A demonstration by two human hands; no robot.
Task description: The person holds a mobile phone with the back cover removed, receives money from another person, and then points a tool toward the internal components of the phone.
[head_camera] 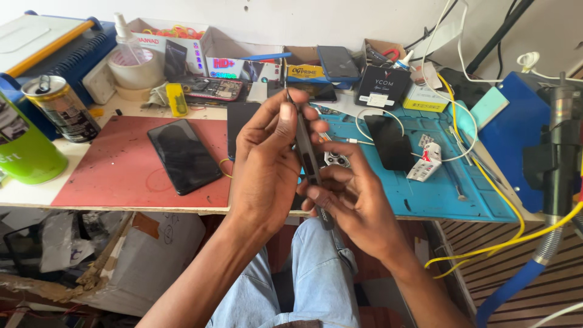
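Left hand [267, 161] is pinching a phone [308, 159] edge-on above the bench edge | right hand [352, 194] is gripping its lower end, fingers curled | black phone [183, 155] is lying on red mat [115, 173], can [61, 108] standing left.

"What colour were the mats?"

"The red mat [115, 176] had dark specks; the blue mat [437, 194] beside it was plain turquoise."

"And the phone [184, 155]?"

"Glossy black, on the red. The cable [504, 200] across the blue mat was yellow, the other cable [388, 112] white."

"The hands?"

"The left hand [267, 164] and right hand [352, 194] held a dark grey phone frame [306, 158] over light blue jeans [316, 273]. The can [61, 109] was brown and silver, the bottle [24, 149] lime green."
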